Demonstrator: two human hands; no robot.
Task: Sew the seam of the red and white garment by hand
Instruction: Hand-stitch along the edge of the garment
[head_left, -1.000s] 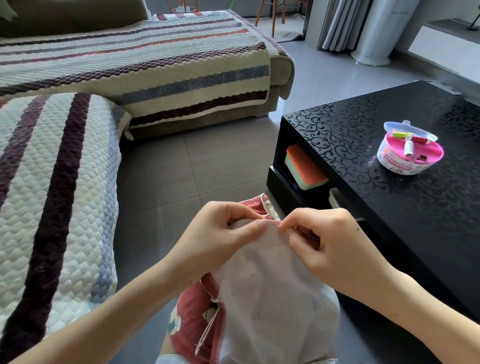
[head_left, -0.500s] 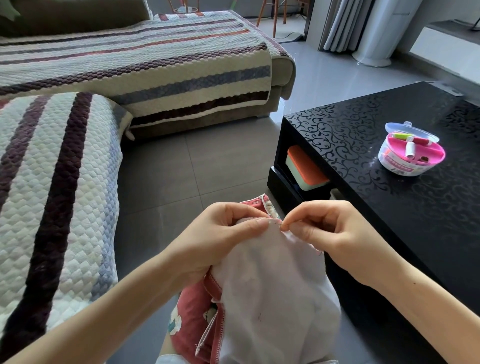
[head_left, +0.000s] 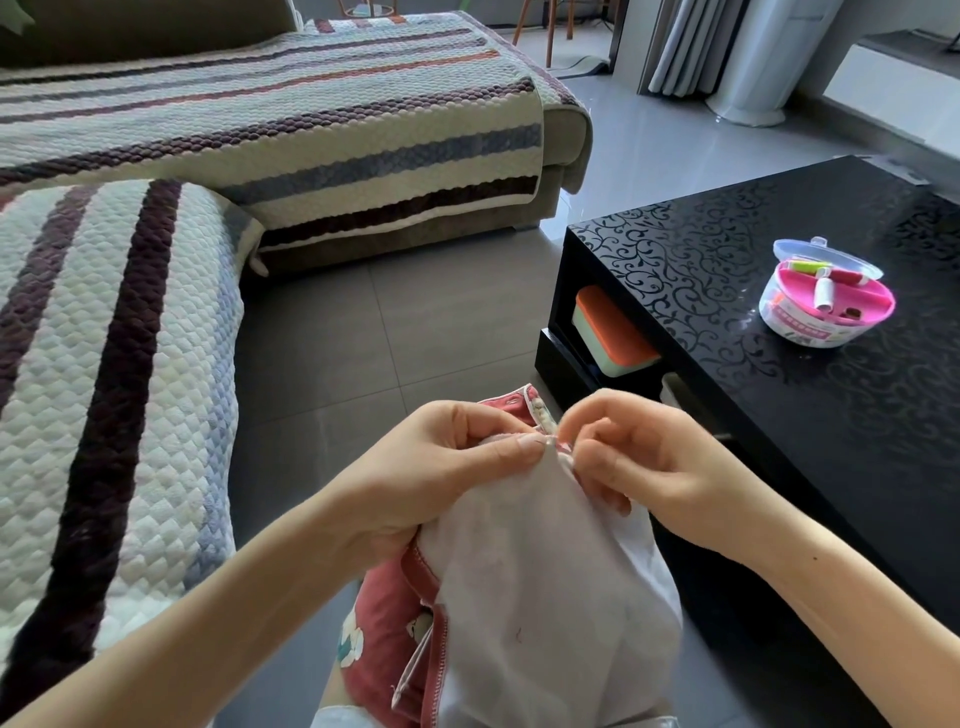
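Observation:
The red and white garment (head_left: 540, 582) hangs in front of me, white lining outward and red printed cloth showing at the lower left and at the top edge. My left hand (head_left: 441, 473) grips the top of the garment, thumb pressed along the seam. My right hand (head_left: 639, 462) pinches at the seam right beside the left thumb tip, fingers curled. A needle is too small to make out between the fingertips.
A black patterned coffee table (head_left: 779, 291) stands to the right, with a round pink sewing kit (head_left: 826, 306) holding thread spools on top and an orange-lidded box (head_left: 613, 332) on its shelf. A striped quilted sofa (head_left: 104, 364) fills the left and back. Grey tiled floor (head_left: 415, 312) lies between.
My right hand has lifted slightly and its fingers have curled tighter at the seam. The left hand keeps the same grip on the garment.

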